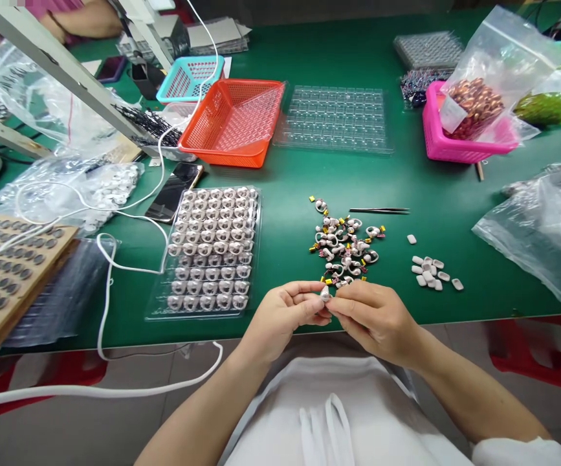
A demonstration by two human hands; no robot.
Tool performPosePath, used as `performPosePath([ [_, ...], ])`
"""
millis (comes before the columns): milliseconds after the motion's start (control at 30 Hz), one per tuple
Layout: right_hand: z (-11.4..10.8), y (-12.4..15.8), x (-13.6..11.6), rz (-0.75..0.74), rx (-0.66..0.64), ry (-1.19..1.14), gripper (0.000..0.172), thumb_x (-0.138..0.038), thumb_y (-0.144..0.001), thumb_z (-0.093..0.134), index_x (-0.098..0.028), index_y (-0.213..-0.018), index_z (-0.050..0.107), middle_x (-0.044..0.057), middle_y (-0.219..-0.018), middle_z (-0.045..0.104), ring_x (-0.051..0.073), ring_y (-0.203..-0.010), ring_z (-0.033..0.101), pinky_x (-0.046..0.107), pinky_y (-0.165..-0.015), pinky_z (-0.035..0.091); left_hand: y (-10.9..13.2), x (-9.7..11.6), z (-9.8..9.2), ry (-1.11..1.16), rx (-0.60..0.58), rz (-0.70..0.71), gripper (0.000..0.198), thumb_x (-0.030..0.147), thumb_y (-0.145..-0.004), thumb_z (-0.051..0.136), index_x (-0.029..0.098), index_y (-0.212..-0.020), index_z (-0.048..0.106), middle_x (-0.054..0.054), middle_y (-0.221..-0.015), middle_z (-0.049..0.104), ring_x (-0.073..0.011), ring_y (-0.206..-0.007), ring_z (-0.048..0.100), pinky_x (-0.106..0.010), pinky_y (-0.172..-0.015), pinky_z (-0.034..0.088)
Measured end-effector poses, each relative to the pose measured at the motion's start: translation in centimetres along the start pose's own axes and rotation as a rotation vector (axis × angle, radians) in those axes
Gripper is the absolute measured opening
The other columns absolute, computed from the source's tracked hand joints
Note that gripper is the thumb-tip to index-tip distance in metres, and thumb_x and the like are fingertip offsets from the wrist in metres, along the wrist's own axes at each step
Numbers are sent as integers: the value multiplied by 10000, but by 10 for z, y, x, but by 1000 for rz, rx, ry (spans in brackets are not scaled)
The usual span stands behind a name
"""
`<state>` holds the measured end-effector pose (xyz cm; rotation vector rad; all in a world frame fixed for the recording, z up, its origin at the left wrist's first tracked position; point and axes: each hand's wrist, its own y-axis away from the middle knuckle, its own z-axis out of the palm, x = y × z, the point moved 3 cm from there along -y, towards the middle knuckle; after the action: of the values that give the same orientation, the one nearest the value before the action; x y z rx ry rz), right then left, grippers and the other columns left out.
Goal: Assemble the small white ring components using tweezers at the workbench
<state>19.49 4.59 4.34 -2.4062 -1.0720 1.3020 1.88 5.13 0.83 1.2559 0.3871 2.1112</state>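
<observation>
Slippage is looking like the chief risk: the left hand (280, 317) and the right hand (382, 317) are holding the part (325, 294) by the fingertips (317, 303) only, so a loosened hold could be dropping it into the pile (356, 248) just beyond, among similar pieces, or over the near edge of the desk (285, 246). Both grips are standing almost closed, leaving only the part's width: the left is clasping it between thumb and fingers, the right is pinching its other side. Fingers are hiding the exact contacts.
</observation>
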Motion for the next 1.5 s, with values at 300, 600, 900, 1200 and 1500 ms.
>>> performPosePath([
  [300, 6, 2, 0, 32, 23, -11, 222, -48, -942, 564, -170, -1115, 631, 103, -970, 695, 187, -830, 649, 297, -730, 535, 2, 4, 3, -25, 33, 36, 224, 244, -749, 854, 142, -941, 800, -53, -840, 782, -159, -767, 716, -267, -718, 638],
  [600, 1, -2, 3, 338, -2, -200, 162, -70, -900, 560, -195, -946, 652, 1, -781, 599, 131, -673, 545, 241, -621, 444, 4, 7, 12, -179, 38, 149, 203, 277, -797, 805, 148, -952, 784, -42, -833, 785, -153, -720, 719, -264, -712, 622],
  [900, 5, -2, 8, 651, -12, -403, 78, -165, -883, 582, -193, -824, 624, -7, -760, 578, 126, -651, 510, 232, -568, 391, 5, 1, 10, -395, 24, 326, 124, 192, -812, 762, 173, -926, 716, -25, -863, 730, -159, -830, 673, -243, -765, 558],
  [1200, 16, 6, 20, 892, -62, -715, 132, -278, -887, 601, -172, -811, 620, 1, -748, 596, 135, -670, 505, 247, -589, 385, 6, 3, 7, -735, 3, 432, 67, 206, -879, 673, 192, -933, 709, -31, -903, 735, -175, -824, 685, -266, -783, 550],
  [1500, 11, 3, 18, 859, 7, -538, 102, -245, -864, 617, -171, -794, 629, -10, -701, 619, 117, -598, 521, 220, -526, 385, 9, 8, 11, -756, 39, 412, 85, 238, -883, 679, 190, -946, 709, -46, -941, 743, -186, -842, 698, -260, -803, 561],
])
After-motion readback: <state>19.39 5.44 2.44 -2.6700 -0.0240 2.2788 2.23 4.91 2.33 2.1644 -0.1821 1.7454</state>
